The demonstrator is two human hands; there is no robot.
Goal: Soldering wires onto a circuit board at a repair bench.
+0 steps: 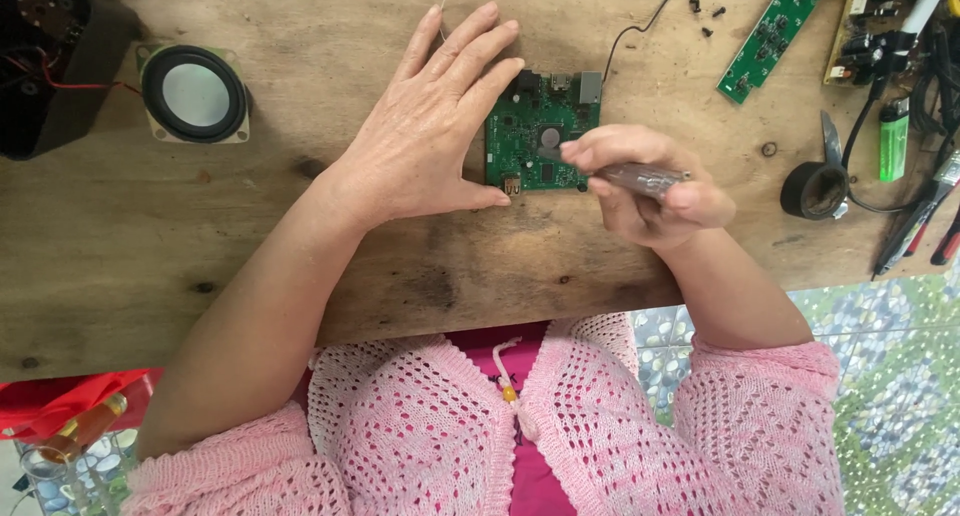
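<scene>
A square green circuit board (540, 134) lies flat on the wooden table (300, 266), and everything else can be placed from it. The left hand (425, 126) rests on the board's left side – fingers stretched out and released, fingertips touching its upper-left edge, the thumb pressed along its lower-left corner. It grasps nothing; it only steadies the board against the wood.

The right hand (640, 181) sits at the board's right edge and lower-right corner, fingers clenched around a slim tool with a clear handle (645, 180). The handle points away to the right while the working end, hidden under the fingertips, meets the board near its round silver cell.

A thin black wire (640, 26) runs up from the board's top right corner. Well to the left of the board stands a round speaker (195, 94), with a dark box (50, 61) beyond it trailing red wires. Up and to the right of the board lie small black screws (705, 11) and a long narrow green board (772, 34). Farther right sit a roll of black tape (815, 189), a green lighter (893, 139) and red-handled tools (925, 221) – all well apart from the square board
</scene>
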